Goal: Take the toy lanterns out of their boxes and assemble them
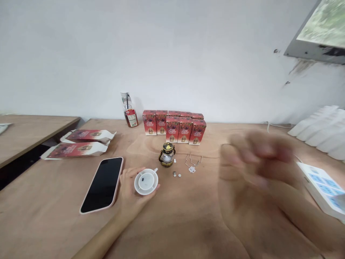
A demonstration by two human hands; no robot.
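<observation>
My left hand [129, 187] is closed around a white round plastic lamp base [146, 181], holding it low over the table with its flat round face up. A small tab sticks out from the rim, and a dark rectangle shows on the face. Close to the camera, my right hand [258, 190] is raised and smeared by motion. Its fingers look curled, but whether anything is in them cannot be made out. Beyond the left hand stands a small black-and-gold lantern [167, 155] with a clear body. Several button cells [179, 175] lie in front of it.
Red printed boxes [172, 129] stand by the wall, left of them a bottle [130, 113]. Opened red cartons [78, 149] lie at left, near a phone [102, 185]. Thin chains [192, 168] lie mid-table. At right are a power strip [320, 187] and a white pleated object [320, 129].
</observation>
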